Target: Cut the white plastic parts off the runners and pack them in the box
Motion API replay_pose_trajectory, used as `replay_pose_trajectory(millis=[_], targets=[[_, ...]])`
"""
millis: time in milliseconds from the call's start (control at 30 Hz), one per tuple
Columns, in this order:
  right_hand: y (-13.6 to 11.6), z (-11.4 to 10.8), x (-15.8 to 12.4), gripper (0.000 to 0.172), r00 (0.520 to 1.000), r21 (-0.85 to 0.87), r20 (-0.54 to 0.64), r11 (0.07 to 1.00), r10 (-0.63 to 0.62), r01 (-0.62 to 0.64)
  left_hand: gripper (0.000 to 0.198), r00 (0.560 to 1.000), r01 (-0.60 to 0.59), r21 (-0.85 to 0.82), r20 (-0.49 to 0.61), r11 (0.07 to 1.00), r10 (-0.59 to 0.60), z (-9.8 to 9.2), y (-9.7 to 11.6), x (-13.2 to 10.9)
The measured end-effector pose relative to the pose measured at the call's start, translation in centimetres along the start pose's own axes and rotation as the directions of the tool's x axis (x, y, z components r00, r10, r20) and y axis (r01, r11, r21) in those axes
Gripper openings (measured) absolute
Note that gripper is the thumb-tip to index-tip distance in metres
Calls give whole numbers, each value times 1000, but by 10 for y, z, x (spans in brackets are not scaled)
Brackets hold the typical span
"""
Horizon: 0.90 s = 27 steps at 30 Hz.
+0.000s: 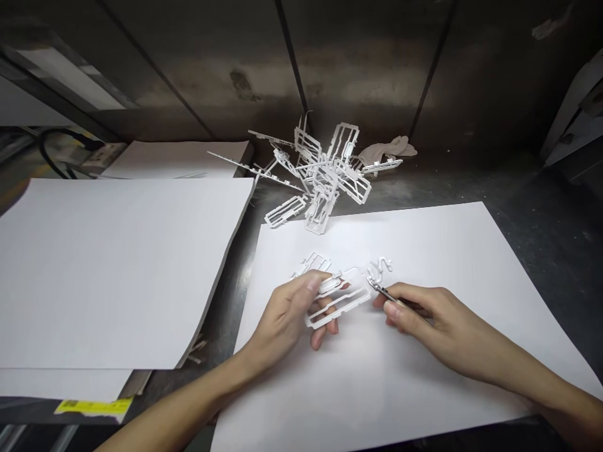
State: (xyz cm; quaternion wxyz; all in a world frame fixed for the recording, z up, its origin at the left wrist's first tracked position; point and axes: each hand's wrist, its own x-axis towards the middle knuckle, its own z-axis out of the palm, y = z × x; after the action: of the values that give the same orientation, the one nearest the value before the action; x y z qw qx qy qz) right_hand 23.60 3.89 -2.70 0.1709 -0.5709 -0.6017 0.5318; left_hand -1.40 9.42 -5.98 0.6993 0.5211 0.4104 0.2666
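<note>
Between the thumb and fingers of my left hand (pixel 292 307) is a white plastic frame (pixel 342 306) with long slots, held above a white sheet (pixel 377 389). My right hand (pixel 433 320) grips a small pair of metal nippers (pixel 384 291); their jaws are close to the frame's right end, and I cannot tell whether they touch it. Just beyond the jaws, small curved white plastic pieces (pixel 380 269) lie on the sheet. Another white slotted frame (pixel 315 262) rests behind my left hand, partly hidden by it.
A tangled pile of white plastic frames and strips (pixel 325 169) stands against the dark back wall. Beside it lies a crumpled white glove-like item (pixel 389 149). Thick stacks of white sheets (pixel 117 270) take up the left side, with a yellow label (pixel 94 407) below.
</note>
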Motion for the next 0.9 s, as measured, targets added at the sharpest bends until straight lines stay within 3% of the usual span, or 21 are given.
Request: replay_pose_trajectory(millis=[333, 433, 500, 567, 633, 767, 900], targets=[[2, 2, -1, 50, 1000, -64, -23, 998, 13, -14, 52, 1000, 32, 70, -2, 997, -32, 1, -1, 1], [3, 2, 1, 53, 999, -93, -50, 995, 20, -24, 43, 993, -71, 223, -74, 972, 90, -1, -4, 1], [3, 2, 2, 53, 997, -100, -68, 995, 21, -28, 38, 954, -242, 412, -65, 878, 293, -3, -8, 2], [4, 1, 3, 52, 997, -109, -73, 994, 24, -32, 57, 880, -409, 585, 50, 701, 472, -3, -12, 3], [5, 2, 3, 51, 997, -127, -67, 991, 23, -31, 67, 822, -490, 673, 146, 553, 551, -2, -17, 4], [5, 5, 3, 50, 997, -175, -73, 985, -9, -4, 60, 810, -505, 694, 174, 514, 560, 1, -25, 5], [8, 7, 5, 50, 993, -232, -113, 973, -20, -7, 67, 814, -507, 704, 201, 498, 544, 2, -27, 4]])
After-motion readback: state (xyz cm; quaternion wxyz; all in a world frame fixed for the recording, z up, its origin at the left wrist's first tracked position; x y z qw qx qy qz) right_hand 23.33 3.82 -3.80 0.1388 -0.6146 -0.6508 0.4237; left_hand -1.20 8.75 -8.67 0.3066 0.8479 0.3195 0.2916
